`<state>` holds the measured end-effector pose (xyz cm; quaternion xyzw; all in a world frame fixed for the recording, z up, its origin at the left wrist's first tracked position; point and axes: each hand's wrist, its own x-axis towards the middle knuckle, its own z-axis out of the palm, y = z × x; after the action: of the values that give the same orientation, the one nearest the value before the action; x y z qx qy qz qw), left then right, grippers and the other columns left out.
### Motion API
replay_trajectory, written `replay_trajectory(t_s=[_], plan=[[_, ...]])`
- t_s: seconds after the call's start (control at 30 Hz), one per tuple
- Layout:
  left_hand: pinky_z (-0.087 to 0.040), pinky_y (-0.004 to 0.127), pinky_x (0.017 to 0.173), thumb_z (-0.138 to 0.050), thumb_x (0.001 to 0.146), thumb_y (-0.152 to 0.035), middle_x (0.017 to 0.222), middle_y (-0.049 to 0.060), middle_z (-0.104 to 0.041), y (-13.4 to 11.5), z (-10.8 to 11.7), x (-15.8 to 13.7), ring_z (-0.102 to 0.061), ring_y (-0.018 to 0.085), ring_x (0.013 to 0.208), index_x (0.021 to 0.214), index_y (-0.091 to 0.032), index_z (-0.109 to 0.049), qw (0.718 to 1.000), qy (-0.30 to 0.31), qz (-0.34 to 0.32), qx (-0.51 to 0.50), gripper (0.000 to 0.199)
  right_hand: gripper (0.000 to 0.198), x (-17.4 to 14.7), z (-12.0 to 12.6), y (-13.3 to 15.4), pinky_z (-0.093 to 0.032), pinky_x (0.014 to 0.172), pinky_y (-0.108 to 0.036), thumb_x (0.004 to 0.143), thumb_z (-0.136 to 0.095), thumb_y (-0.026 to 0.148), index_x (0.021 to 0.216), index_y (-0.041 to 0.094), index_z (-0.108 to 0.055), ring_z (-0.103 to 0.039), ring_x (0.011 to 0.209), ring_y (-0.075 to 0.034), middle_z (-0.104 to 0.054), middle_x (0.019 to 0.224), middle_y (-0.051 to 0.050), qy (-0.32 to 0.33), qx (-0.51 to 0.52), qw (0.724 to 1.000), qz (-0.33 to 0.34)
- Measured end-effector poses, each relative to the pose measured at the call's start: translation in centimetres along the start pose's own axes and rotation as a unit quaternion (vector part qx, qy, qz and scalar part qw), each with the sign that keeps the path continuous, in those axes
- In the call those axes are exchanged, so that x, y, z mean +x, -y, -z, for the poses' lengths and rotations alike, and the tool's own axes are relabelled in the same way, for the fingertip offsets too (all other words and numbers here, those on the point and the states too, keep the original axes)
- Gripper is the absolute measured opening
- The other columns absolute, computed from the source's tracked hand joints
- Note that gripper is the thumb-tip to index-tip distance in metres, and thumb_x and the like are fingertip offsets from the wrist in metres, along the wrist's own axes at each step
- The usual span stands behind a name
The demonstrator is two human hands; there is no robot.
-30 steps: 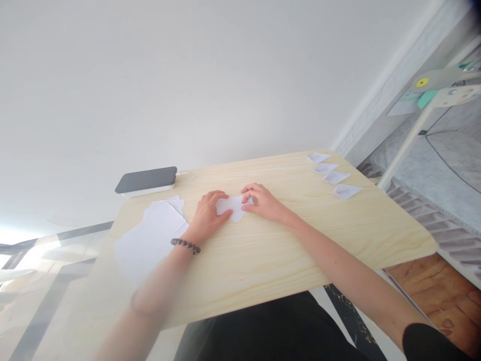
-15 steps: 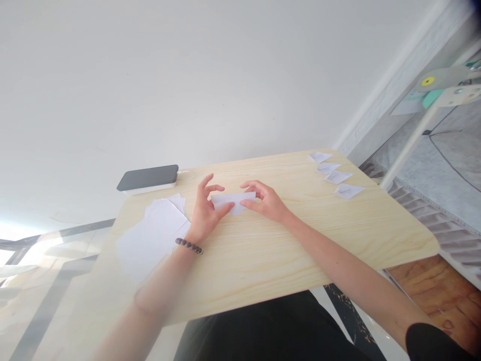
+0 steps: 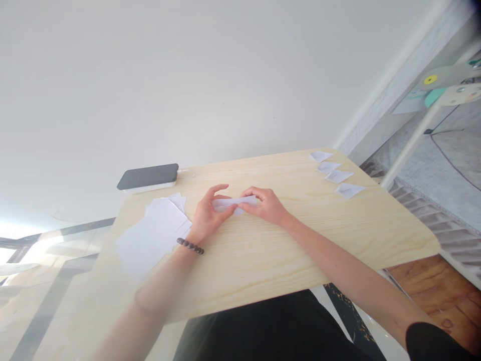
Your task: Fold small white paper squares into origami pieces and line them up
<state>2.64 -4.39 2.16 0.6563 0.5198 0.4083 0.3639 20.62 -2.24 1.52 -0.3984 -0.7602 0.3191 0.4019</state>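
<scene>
Between both hands is a small folded sheet of white paper (image 3: 240, 200), its long edge running left to right just above the table. My left hand (image 3: 213, 210) is closed on its left end, thumb on the near side, index finger curved above it. My right hand (image 3: 265, 203) pinches the right end with the thumb in front and the fingers behind. Both thumb tips nearly meet at the paper's middle, where a small flap shows below them. The fingers behind the paper are partly hidden.
A pile of white paper sheets (image 3: 158, 225) lies left of my left hand. Behind it, a dark-screened phone (image 3: 150, 176) rests on a white box, with a cable beside it. Several folded paper pieces (image 3: 349, 190) line the right side of the wooden table (image 3: 293, 265), which stands against a wall.
The paper has tilted and bent, so its front face looks narrower. My thumbs have come closer together at its middle, and the left hand has shifted slightly right.
</scene>
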Motion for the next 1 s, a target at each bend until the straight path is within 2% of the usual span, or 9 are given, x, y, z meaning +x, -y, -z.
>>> replay_trajectory(t_s=[0.3,0.43,0.6,0.8,1.0], plan=[[-0.046,0.025,0.061,-0.061,0.070,-0.036,0.083,0.003,-0.068,-0.6,0.1,0.0,-0.062,0.014,0.066,0.110,-0.021,-0.047,0.997,-0.035,-0.012,0.060,0.046,0.009,0.2,0.5,0.3,-0.044,0.067,-0.025,0.072,-0.057,0.026,0.074,0.018,-0.060,-0.058,0.071,-0.013,-0.064,0.074,0.000,-0.001,0.010,1.000,0.020],[-0.046,0.026,0.065,-0.060,0.070,-0.034,0.082,0.000,-0.069,-0.5,0.3,0.2,-0.061,0.013,0.062,0.107,-0.022,-0.049,0.992,-0.031,-0.033,0.115,0.040,0.009,0.2,1.0,0.1,-0.044,0.068,-0.027,0.072,-0.057,0.026,0.075,0.018,-0.062,-0.059,0.075,-0.014,-0.065,0.078,-0.001,0.010,0.003,1.000,0.007],[-0.046,0.028,0.072,-0.059,0.070,-0.034,0.078,-0.001,-0.069,-0.1,0.7,0.4,-0.063,0.016,0.074,0.102,-0.023,-0.054,0.987,-0.037,-0.038,0.150,0.034,0.015,0.3,1.7,-0.5,-0.043,0.069,-0.028,0.070,-0.061,0.032,0.076,0.018,-0.062,-0.058,0.077,-0.015,-0.065,0.079,-0.002,0.011,0.012,1.000,-0.023],[-0.047,0.027,0.067,-0.055,0.073,-0.033,0.088,0.002,-0.069,0.4,1.2,0.6,-0.063,0.016,0.073,0.104,-0.022,-0.057,0.993,0.021,-0.032,0.113,0.033,0.022,0.6,2.7,-1.1,-0.042,0.066,-0.026,0.067,-0.064,0.037,0.075,0.017,-0.062,-0.056,0.071,-0.013,-0.062,0.076,-0.001,0.024,0.057,0.997,-0.049],[-0.045,0.024,0.065,-0.052,0.075,-0.029,0.092,0.007,-0.068,0.7,1.4,0.4,-0.060,0.014,0.072,0.116,-0.016,-0.052,0.994,0.109,-0.003,0.010,0.043,0.027,0.6,3.0,-2.2,-0.042,0.062,-0.023,0.064,-0.067,0.038,0.078,0.016,-0.060,-0.055,0.068,-0.012,-0.061,0.074,0.000,0.053,0.122,0.986,-0.097]])
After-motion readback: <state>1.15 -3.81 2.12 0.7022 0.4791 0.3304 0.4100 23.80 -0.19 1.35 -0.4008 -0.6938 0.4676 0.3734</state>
